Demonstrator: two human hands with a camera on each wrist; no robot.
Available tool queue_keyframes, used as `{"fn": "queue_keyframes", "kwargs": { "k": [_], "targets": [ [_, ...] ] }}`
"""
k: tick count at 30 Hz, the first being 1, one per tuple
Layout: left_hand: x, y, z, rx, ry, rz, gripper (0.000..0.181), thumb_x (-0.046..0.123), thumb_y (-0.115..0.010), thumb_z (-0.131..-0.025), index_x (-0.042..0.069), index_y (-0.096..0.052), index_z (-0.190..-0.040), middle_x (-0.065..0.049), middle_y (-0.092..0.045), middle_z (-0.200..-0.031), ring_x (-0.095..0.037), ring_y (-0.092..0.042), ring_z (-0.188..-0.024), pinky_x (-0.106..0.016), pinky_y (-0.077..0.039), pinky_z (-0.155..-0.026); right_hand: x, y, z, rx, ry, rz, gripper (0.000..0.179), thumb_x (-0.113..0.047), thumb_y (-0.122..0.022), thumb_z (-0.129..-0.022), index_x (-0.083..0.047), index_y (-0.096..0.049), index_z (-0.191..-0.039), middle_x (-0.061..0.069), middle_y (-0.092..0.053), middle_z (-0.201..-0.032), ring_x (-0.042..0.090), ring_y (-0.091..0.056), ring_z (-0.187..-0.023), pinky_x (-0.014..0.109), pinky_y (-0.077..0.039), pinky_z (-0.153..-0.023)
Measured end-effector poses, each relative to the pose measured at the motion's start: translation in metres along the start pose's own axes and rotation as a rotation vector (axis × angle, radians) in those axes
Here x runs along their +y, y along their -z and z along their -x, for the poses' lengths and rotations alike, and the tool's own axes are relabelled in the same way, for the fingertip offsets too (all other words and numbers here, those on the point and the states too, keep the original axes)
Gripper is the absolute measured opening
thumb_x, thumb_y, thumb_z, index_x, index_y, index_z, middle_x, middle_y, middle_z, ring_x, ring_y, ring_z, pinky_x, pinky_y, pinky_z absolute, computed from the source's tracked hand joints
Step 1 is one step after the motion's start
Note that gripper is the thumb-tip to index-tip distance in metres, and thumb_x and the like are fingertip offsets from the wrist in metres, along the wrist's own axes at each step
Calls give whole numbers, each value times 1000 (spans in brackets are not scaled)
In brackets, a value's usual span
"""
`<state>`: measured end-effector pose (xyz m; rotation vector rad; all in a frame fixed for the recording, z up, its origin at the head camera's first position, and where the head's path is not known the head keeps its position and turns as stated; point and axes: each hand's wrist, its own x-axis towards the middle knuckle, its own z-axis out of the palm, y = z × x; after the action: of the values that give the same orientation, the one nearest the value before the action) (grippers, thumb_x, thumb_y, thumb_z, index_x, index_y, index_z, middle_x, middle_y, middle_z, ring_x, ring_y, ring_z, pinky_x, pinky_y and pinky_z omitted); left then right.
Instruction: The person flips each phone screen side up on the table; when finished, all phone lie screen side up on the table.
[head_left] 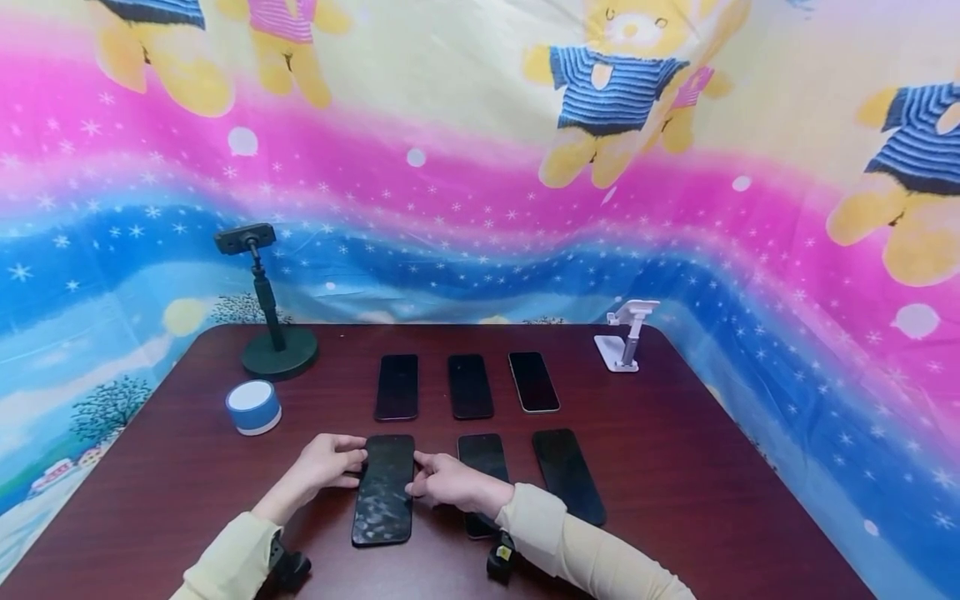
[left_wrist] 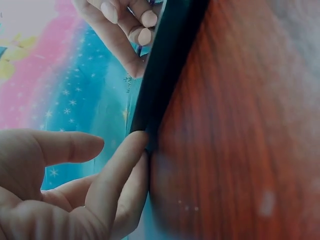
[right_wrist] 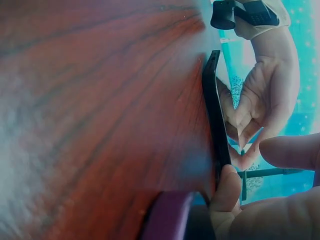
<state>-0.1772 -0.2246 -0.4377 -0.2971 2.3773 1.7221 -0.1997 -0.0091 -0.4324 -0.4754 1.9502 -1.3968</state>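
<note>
A black smartphone (head_left: 382, 492) lies screen up near the front of the table, between the two hands. My left hand (head_left: 330, 462) touches its left long edge with the fingertips. In the left wrist view the thumb (left_wrist: 75, 146) stands apart from the phone's dark side (left_wrist: 155, 75). From the other side, my right hand (head_left: 450, 482) touches the right long edge. The right wrist view has one fingertip (right_wrist: 227, 185) at the end of the phone's edge (right_wrist: 215, 110), with the thumb (right_wrist: 287, 150) raised off it. Beneath the right hand and wrist, a second phone (head_left: 483, 454) is partly hidden.
Another phone (head_left: 570, 479) lies at the front right. Three phones (head_left: 397, 387), (head_left: 470, 387), (head_left: 534, 382) form a row behind. A dark green phone stand (head_left: 279, 354) and a blue-white round object (head_left: 253, 408) are at the left, a white folding stand (head_left: 626, 354) at the back right.
</note>
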Motion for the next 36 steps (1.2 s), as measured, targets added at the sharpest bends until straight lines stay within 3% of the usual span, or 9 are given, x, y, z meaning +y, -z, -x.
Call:
{"fn": "queue_keyframes", "kwargs": {
  "k": [10,28,32,36],
  "targets": [
    [3,-6,1,32,9,-78,36,5,-56,-93,-15,-53,-123,-28,-65,-108,-28,-68,-88,-36,-60,-66,-3,-1,3,-8,-26,-8,64,-1,-52,-93,11,-20,-147,-2,-43,-67,10,-31,-50,22,-32,-54],
    [3,-9,8,37,16,-52,36,5,-56,-93,-15,-51,-122,-25,-66,-105,-26,-67,-86,-36,-60,-65,-2,2,8,-14,-30,0,66,3,-52,-88,10,-23,-147,3,-56,-83,12,-43,-62,23,-37,-57],
    [2,-12,8,24,9,-45,36,4,-56,-93,-16,-50,-122,-25,-66,-103,-27,-67,-87,-37,-60,-68,2,4,12,22,-11,38,61,2,-54,-88,10,-31,-144,8,-61,-90,13,-53,-74,25,-45,-61],
    [2,-15,8,27,6,-51,35,4,-57,-92,-15,-51,-121,-23,-67,-102,-26,-67,-87,-38,-60,-71,2,11,20,29,12,60,56,0,-55,-89,11,-36,-140,13,-62,-95,21,-63,-88,35,-56,-72]
  ]
}}
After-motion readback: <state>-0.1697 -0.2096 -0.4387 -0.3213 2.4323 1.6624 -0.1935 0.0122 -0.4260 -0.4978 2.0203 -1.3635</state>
